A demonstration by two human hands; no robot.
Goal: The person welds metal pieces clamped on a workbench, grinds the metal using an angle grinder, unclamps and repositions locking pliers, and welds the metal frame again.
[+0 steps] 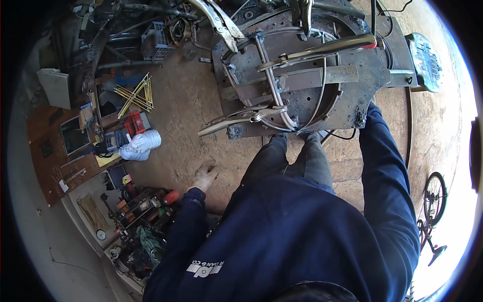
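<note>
While the left hand [205, 176] hangs empty at the wearer's ten o'clock, I cannot tell the right hand's grip, hidden beyond the sleeve [381, 138] at one; the steel frame [263, 53] on the metal table [370, 75] at twelve seems best steadied without jarring its locking clamps [324, 48].

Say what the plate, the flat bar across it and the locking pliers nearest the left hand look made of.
Plate: probably steel, dark and dull, with rough, crusty specks like weld spatter.
Flat bar: likely steel too, smoother and brownish-grey; light rust is possible.
Locking pliers: metal, perhaps plated steel, judging by their worn sheen.
</note>
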